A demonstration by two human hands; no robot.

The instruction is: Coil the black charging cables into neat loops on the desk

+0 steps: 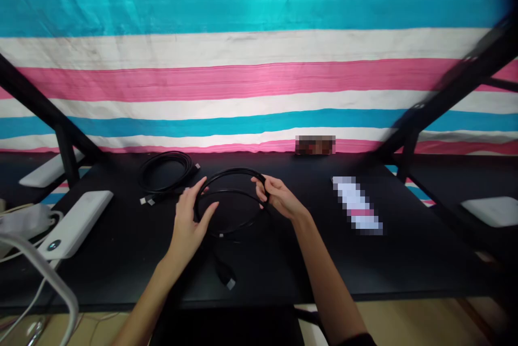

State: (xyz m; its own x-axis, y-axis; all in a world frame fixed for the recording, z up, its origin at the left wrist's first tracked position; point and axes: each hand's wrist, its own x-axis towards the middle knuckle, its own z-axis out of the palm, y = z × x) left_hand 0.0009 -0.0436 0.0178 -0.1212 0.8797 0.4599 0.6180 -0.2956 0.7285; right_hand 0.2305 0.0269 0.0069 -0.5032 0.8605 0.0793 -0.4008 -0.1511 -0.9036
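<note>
A black cable [232, 173] is looped into a ring above the black table [283, 259]. My left hand [190, 216] grips the ring's left side, thumb hooked through it. My right hand [277, 195] pinches the ring's right side. One end of the cable hangs down to the table, ending in a plug [230, 283] with a silver tip. A second black cable [165, 173] lies coiled on the table behind and left of my left hand, its two plugs [146, 201] pointing left.
A white power bank [75, 224] lies at the left, another white slab [44, 172] behind it. White cords and a curved white tube [44, 270] sit at the near left. Black frame struts [445, 97] rise on both sides. A striped cloth hangs behind.
</note>
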